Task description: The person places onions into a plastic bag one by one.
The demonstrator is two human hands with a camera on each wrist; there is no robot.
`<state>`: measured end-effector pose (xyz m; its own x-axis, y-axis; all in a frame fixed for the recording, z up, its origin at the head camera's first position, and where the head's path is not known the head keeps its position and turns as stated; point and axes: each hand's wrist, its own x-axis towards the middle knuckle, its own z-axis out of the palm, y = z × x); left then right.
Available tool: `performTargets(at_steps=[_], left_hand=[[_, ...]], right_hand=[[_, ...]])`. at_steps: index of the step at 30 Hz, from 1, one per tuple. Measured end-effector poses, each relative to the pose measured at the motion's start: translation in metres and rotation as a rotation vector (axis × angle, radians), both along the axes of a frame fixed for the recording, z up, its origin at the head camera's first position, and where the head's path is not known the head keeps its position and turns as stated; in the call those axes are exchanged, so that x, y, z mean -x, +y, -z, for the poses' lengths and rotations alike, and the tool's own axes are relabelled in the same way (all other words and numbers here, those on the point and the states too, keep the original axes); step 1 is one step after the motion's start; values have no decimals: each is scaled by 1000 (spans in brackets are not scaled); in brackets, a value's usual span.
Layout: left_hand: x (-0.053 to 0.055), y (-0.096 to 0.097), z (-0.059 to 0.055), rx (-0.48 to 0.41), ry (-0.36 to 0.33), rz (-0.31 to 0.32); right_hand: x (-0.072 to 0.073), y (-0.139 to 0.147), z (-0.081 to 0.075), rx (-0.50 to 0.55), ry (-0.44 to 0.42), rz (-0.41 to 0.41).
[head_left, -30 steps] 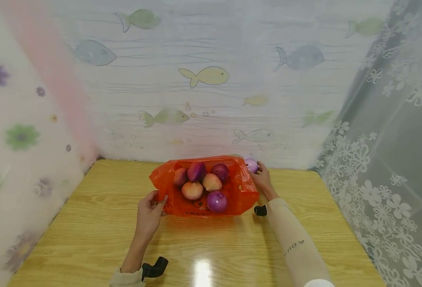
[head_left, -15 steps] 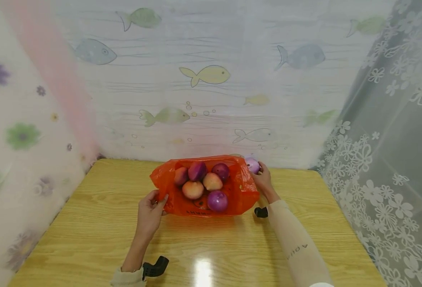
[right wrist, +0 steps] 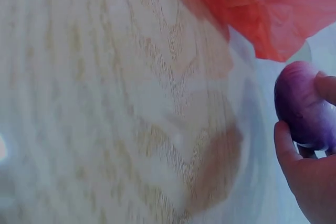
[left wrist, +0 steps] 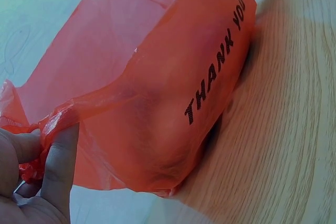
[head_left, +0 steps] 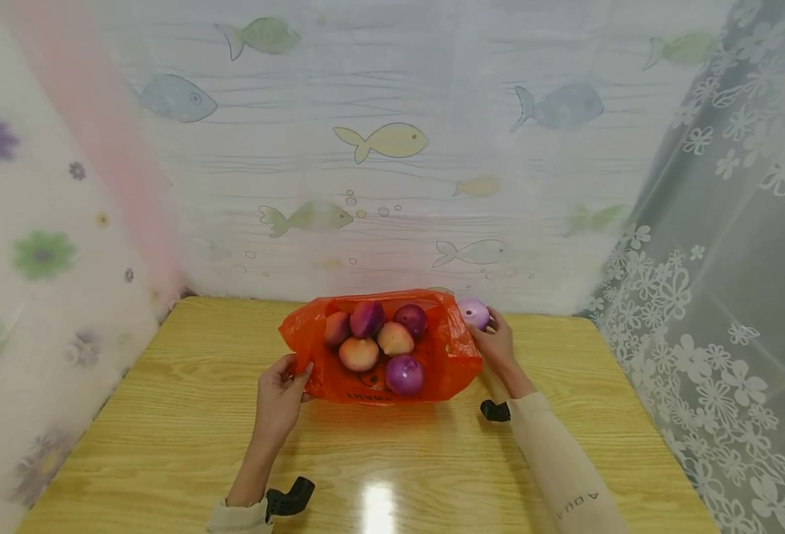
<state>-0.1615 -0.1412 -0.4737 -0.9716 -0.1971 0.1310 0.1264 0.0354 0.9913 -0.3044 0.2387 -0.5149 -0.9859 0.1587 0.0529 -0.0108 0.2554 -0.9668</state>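
An orange-red plastic bag [head_left: 326, 371] with "THANK YOU" printed on it lies on the table, its mouth towards me. My left hand [head_left: 280, 393] pinches the gathered left edge of that bag, as the left wrist view shows with the crumpled plastic between thumb and fingers. Inside are pinkish-yellow peaches [head_left: 359, 354] and several round purple pieces, among them a shiny purple onion [head_left: 404, 374]. Just beyond the bag's right side, my right hand [head_left: 497, 343] holds another purple onion [right wrist: 299, 100] between thumb and fingers, apart from the bag in the right wrist view.
The wood-grain table [head_left: 185, 415] ends at a back wall [head_left: 539, 193] covered with fish drawings. A flower-patterned curtain [head_left: 693, 386] hangs along the right side. Black wrist mounts [head_left: 290, 497] sit by both sleeves.
My right hand has shifted slightly right and nearer with the purple onion, widening its distance from the bag. The left hand and the bag keep their places.
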Motion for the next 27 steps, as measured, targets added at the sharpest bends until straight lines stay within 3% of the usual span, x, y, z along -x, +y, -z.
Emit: performTargets(at_steps=[4, 13, 27], left_hand=[[0, 0, 0, 0, 2, 3], [0, 1, 1, 5, 31, -7], [0, 1, 1, 5, 28, 2]], right_hand=[[-9, 5, -7, -8, -5, -16], [-30, 12, -27, 76, 1, -64], [-80, 15, -64, 146, 37, -167]])
